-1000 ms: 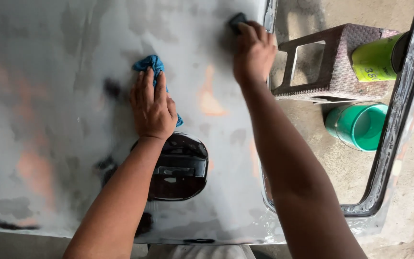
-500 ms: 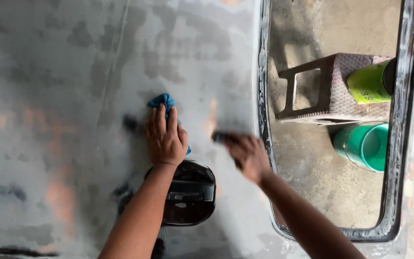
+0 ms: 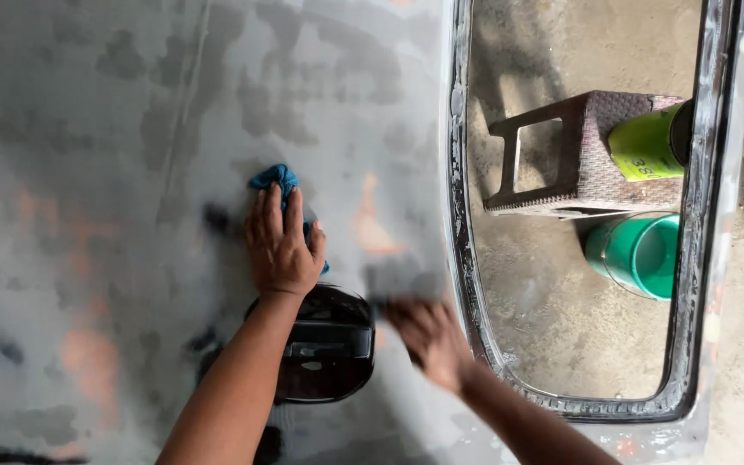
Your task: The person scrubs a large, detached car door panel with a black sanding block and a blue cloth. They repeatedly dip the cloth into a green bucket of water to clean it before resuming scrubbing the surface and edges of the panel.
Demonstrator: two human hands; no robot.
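The left hand (image 3: 279, 245) lies flat, fingers spread, pressing a blue cloth (image 3: 274, 181) against the sanded grey car door panel (image 3: 114, 172), just above the black door handle recess (image 3: 320, 344). Only the cloth's top edge and a bit at the thumb side show; the rest is under the palm. The right hand (image 3: 428, 340) is blurred beside the recess, near the window frame edge (image 3: 462, 258); I cannot tell whether its grip is closed on anything, though a dark bit shows at its fingertips.

Risks, as I judge them: the right hand sweeps fast close to the frame's rough inner edge, so knuckles could strike it. The cloth is held only by flat pressure, so a shift of weight could let it slide down the panel towards the recess. Through the window opening, a woven stool (image 3: 587, 155) carries a green can (image 3: 647, 146) at its edge, above a green bucket (image 3: 639, 254) on the floor; a jolt to the door might tip the can.
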